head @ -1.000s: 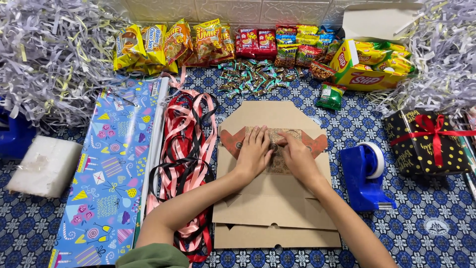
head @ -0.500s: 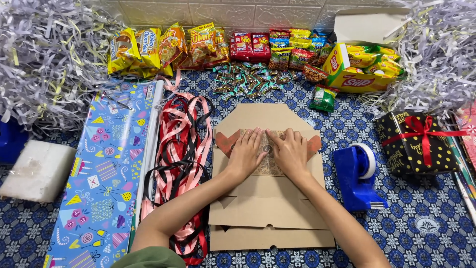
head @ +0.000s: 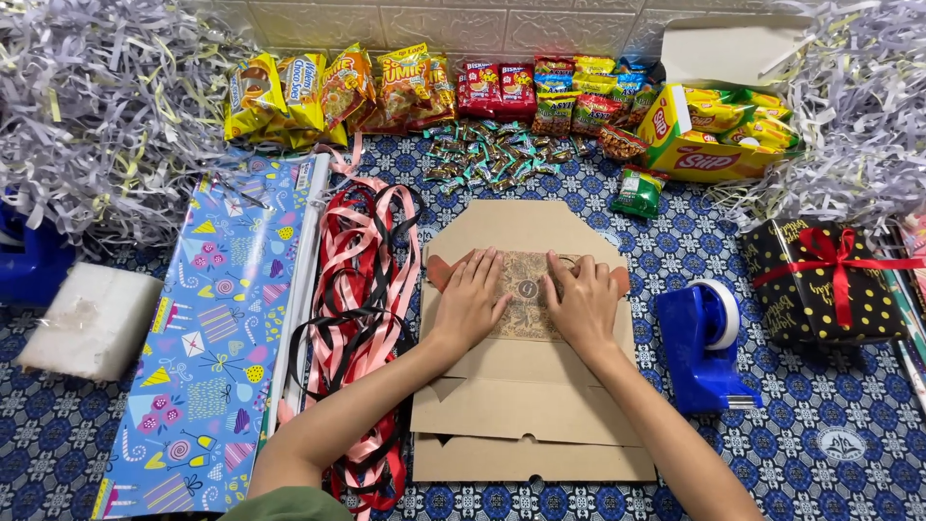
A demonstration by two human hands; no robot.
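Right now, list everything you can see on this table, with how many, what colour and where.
flat cardboard box: one, brown, centre, under both hands
ribbons: a tangle, red, pink and black, left of the box
wrapping paper: one sheet, blue with party pattern, left
tape dispenser: one, blue, right of the box
gift box: one, black with gold dots and red bow, right
shredded paper: two heaps, silver-white, far left and far right
snack packets: a row, yellow, orange and red, along the wall
wrapped candies: a pile, teal and brown, behind the box
white block: one, left edge
left hand: flat on the box
right hand: flat on the box
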